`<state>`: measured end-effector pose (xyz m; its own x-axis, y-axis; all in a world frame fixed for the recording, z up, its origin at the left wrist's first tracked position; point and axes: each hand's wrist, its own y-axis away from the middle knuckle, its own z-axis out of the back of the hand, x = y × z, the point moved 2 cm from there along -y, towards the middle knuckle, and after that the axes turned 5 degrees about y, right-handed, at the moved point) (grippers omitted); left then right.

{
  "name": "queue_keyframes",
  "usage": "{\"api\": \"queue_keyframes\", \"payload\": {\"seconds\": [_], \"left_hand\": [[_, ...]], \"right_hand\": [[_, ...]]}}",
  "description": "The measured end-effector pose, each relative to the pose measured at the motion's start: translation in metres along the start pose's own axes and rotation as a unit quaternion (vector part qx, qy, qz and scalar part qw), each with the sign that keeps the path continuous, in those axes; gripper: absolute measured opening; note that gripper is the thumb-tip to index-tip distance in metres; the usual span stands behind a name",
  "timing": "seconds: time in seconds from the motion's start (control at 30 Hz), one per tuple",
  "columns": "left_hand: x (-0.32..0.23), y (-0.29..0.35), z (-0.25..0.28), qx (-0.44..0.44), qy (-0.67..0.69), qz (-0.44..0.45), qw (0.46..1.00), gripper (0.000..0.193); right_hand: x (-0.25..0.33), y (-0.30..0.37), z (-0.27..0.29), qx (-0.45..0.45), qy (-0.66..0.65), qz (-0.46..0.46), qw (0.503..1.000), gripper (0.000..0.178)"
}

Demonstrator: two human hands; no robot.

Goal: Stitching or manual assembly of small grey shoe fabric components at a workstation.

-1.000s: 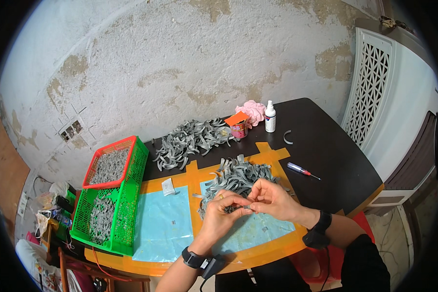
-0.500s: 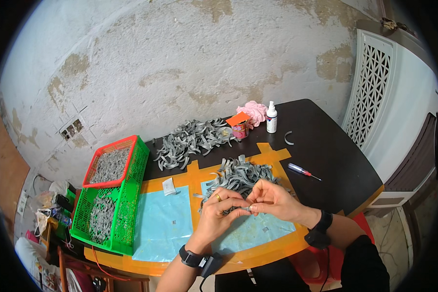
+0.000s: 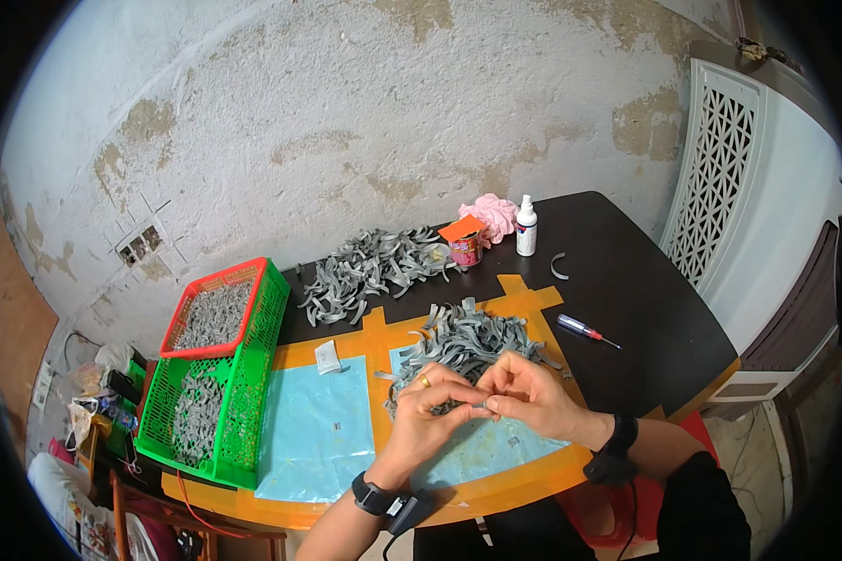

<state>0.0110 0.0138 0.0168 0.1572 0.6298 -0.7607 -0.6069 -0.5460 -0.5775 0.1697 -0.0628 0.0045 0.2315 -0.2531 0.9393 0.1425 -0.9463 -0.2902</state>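
Observation:
My left hand (image 3: 423, 421) and my right hand (image 3: 535, 400) meet at the near edge of a pile of curved grey strips (image 3: 472, 335). Between their fingertips they pinch a small grey piece (image 3: 480, 406), mostly hidden by the fingers. It looks like part of a grey strip, though its exact form is too small to make out. Both hands are closed, thumbs against the fingers. Beneath them lies a light blue plastic sheet (image 3: 482, 460) fixed down with orange tape (image 3: 524, 481).
A green basket (image 3: 269, 323) and a red-rimmed tray (image 3: 250, 323) hold small grey pieces at the left. Farther back are another strip heap (image 3: 370, 271), a tin (image 3: 466, 249), a pink cloth (image 3: 492, 215) and a white spray bottle (image 3: 526, 229). A screwdriver (image 3: 585, 328) lies right.
Both hands keep their pinch on the small grey piece, with only slight finger shifts. The whole view has moved a little.

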Motion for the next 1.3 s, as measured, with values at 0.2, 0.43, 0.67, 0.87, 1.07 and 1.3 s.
{"api": "queue_keyframes", "payload": {"seconds": [0.2, 0.43, 0.67, 0.87, 1.07, 1.3], "left_hand": [[0.001, 0.001, 0.0, -0.004, 0.021, 0.016, 1.0, 0.019], [0.001, 0.0, 0.003, 0.006, 0.026, 0.008, 1.0, 0.019], [-0.002, 0.0, 0.003, 0.009, 0.005, 0.003, 1.0, 0.018], [-0.004, 0.0, 0.003, 0.013, -0.005, 0.008, 1.0, 0.018], [-0.022, -0.006, 0.002, -0.009, -0.056, 0.007, 0.998, 0.02], [-0.016, -0.003, 0.005, -0.003, -0.074, 0.043, 0.996, 0.013]], "right_hand": [[-0.001, 0.002, -0.005, -0.02, 0.033, 0.045, 0.998, 0.014], [0.0, 0.002, -0.006, 0.002, 0.013, 0.036, 0.999, 0.014], [-0.002, 0.0, -0.004, 0.012, -0.011, 0.009, 1.0, 0.015], [0.003, -0.002, -0.001, 0.022, -0.017, -0.011, 1.0, 0.016], [0.0, -0.005, 0.005, -0.001, 0.007, 0.034, 0.999, 0.02], [0.003, -0.006, 0.008, 0.0, 0.031, 0.044, 0.999, 0.023]]}}
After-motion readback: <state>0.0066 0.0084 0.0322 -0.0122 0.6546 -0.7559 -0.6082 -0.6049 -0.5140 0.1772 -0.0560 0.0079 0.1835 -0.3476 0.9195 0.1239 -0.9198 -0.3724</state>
